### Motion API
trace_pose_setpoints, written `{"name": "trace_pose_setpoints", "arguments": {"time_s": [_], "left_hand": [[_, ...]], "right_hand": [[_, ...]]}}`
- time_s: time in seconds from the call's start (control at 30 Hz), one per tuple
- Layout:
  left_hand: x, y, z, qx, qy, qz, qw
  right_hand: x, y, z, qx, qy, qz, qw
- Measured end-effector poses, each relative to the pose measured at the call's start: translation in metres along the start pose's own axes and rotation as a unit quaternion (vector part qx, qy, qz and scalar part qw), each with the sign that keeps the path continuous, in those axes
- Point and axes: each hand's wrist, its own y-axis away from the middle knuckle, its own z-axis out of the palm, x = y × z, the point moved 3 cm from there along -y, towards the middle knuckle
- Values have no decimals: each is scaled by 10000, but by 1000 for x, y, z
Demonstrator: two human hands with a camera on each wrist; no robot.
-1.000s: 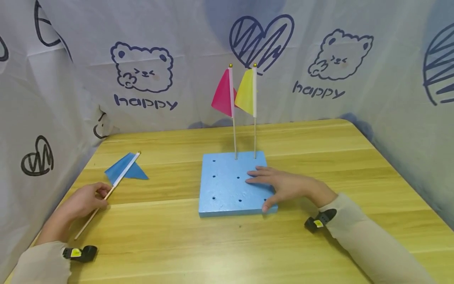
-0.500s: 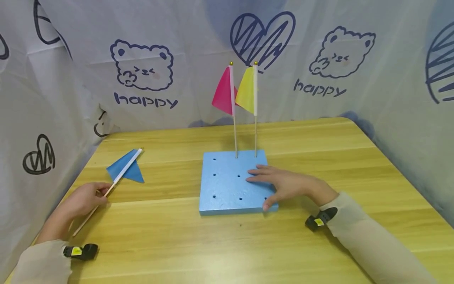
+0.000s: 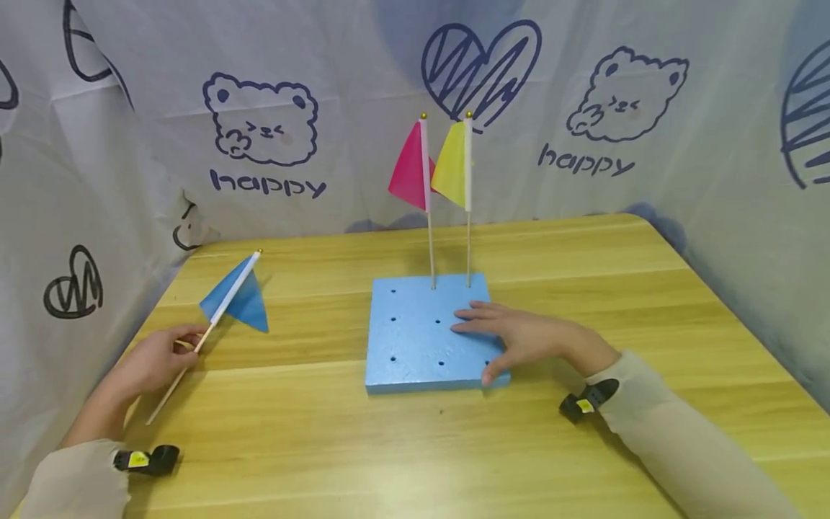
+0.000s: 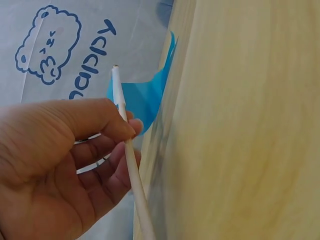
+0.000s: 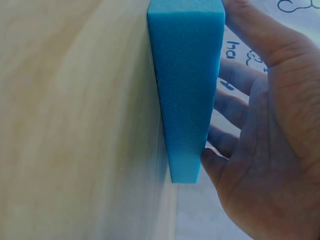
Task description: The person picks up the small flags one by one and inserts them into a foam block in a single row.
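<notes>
Between thumb and fingers my left hand pinches the thin wooden stick of a blue flag, at the table's left side. The flag tilts, its gold tip up and away from me, and its blue cloth droops; the left wrist view shows the stick crossing the fingertips. My right hand rests with spread fingers on the right part of a light blue foam board with several small holes. A pink flag and a yellow flag stand upright in holes along the board's far edge.
The wooden table carries the board near its middle. Behind it and on both sides hangs a white cloth printed with bears and hearts. Each wrist wears a black strap camera, such as the left one.
The blue flag has risen, its tip end lifting from the table as my left hand grips the stick. My right hand stays on the board.
</notes>
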Motion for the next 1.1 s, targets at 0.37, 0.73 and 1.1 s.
{"name": "trace_pose_setpoints", "arguments": {"time_s": [0.37,0.73,1.1], "left_hand": [[3,1,-2,314,1243,223,9915],[0,2,-5,551,2470,450,9664],[9,1,-6,722,2898,305,9539]], "right_hand": [[1,1,0,15,16,9,10000],[2,1,1,45,27,31,10000],[1,0,1,37,33,-17,10000]]}}
